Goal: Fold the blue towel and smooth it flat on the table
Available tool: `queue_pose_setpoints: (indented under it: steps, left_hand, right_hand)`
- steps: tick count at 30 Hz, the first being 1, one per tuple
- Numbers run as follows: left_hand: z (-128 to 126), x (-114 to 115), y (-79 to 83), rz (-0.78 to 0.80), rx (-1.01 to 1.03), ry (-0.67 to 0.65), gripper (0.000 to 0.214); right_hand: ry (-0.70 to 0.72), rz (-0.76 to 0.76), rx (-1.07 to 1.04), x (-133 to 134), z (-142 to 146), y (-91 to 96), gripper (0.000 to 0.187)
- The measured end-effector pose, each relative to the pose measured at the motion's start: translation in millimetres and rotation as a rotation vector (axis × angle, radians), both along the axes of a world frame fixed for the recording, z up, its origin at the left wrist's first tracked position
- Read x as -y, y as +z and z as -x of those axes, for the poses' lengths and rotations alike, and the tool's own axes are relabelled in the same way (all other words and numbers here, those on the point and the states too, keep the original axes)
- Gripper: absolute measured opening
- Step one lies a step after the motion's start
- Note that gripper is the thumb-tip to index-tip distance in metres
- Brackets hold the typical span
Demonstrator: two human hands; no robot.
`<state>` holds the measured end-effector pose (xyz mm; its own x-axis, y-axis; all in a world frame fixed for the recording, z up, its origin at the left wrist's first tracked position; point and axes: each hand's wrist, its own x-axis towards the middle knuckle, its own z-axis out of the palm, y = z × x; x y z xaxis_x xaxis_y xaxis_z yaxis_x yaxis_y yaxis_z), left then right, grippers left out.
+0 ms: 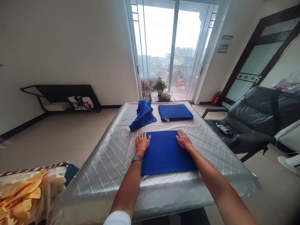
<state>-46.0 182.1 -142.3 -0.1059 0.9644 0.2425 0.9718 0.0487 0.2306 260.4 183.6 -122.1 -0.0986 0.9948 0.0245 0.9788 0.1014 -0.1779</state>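
Royal-blue flat rectangular cloth (167,153) lies spread smooth on the near-middle part of the bench (112,159), which wears a shiny silver cover with a diamond pattern. In the head view, we see the bare left hand (142,144) palm down at the cloth's far left corner, straddling the left edge: thumb on the blue, the other fingers extended, slightly apart, pinching nothing. We see the bare right hand (184,140) palm down at the far right corner, fingers straight and fairly close together, thumb out to the side, also pinching nothing. Grey band watch (137,159) on the left wrist. A small white tag (145,177) pokes out at the near left corner.

Past the hands we get two more blue pieces, apart from each other: a crumpled blue cloth (143,115) on the left and a neat flat stack of folded blue cloth (176,112) on the right, white label on its near side. Beyond the bench: green potted plant (160,86) and a yellowish packet (166,96) before a glass sliding door (154,37). Right of the bench, we note a dark padded armchair (253,106).
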Motion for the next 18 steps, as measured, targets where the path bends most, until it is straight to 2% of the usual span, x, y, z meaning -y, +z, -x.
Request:
queue_pose_setpoints:
  steps: [18]
  left_hand:
    - [-1.3, 0.6, 1.1, -0.04, 0.003, 0.036, 0.055]
  right_hand:
    - [-0.016, 0.012, -0.047, -0.7, 1.7, -0.5, 0.066]
